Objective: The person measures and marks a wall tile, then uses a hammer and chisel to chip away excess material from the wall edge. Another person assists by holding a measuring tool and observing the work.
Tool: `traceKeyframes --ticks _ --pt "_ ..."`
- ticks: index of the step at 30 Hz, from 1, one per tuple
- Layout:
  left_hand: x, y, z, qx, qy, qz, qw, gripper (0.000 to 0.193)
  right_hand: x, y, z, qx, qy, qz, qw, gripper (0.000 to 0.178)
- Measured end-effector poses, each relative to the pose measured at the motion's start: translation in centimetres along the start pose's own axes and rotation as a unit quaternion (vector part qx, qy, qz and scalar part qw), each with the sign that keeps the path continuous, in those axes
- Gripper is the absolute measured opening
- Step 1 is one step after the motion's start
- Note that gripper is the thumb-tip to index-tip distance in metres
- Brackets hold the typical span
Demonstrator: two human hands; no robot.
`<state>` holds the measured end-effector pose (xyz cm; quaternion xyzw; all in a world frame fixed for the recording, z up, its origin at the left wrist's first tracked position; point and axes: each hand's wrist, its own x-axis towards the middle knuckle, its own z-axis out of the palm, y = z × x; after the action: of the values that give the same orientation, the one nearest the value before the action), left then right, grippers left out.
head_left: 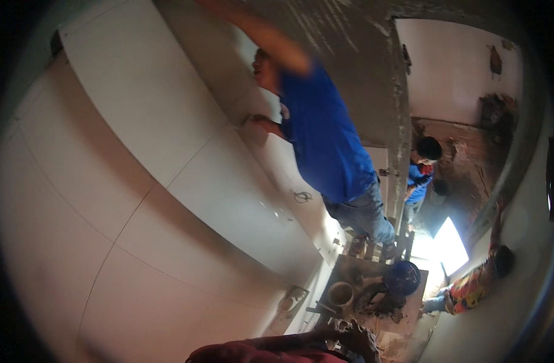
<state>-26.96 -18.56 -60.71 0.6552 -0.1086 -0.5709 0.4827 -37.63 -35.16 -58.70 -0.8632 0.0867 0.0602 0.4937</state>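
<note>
- Mostly, large pale wall panels [107,212] fill the view, meeting at thin dark seams.
- Next comes a co-worker in a blue shirt [328,133], one arm raised and the other hand at the upper panels' edge.
- Beyond stands a low, stained platform [349,270] bearing two containers and a dark pile.
- A maroon sleeve [265,352] leads to the person's hand [359,342], probably the left, near the platform's lower edge. It looks grey and mottled; I cannot tell how far its fingers are spread or whether they grip anything. The other hand is out of sight.
- That mortar-like dark pile [377,302] lies mid-platform; good handling probably means small, firm portions kept over the board, with steady footing.
- Touching or just beside it, a blue tub [403,278] has a dark interior, contents unclear.
- Smallest, a round pale bucket [340,294] shows dull beige inside, perhaps liquid.
</note>
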Motion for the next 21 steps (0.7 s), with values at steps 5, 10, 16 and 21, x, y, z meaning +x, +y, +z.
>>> traceKeyframes --ticks 5,10,16,21 --pt "-1.4 -0.7 0.0 -0.026 0.04 0.002 0.999 0.047 0.4 0.1 0.6 -0.005 -0.039 -0.002 0.999 0.074" --pt "-2.1 -1.2 -0.3 -0.037 0.056 0.0 0.998 0.047 0.6 -0.1 1.3 -0.011 -0.059 -0.005 0.998 0.073" --pt "-1.6 -1.4 -1.1 -0.026 0.028 -0.001 0.999 0.047 0.4 0.1 2.1 -0.027 -0.048 -0.016 0.998 0.073" --pt "-4.6 -3.1 -1.7 -0.035 0.067 -0.002 0.997 0.046 0.4 -2.3 2.8 -0.061 -0.059 -0.1 0.991 0.073"
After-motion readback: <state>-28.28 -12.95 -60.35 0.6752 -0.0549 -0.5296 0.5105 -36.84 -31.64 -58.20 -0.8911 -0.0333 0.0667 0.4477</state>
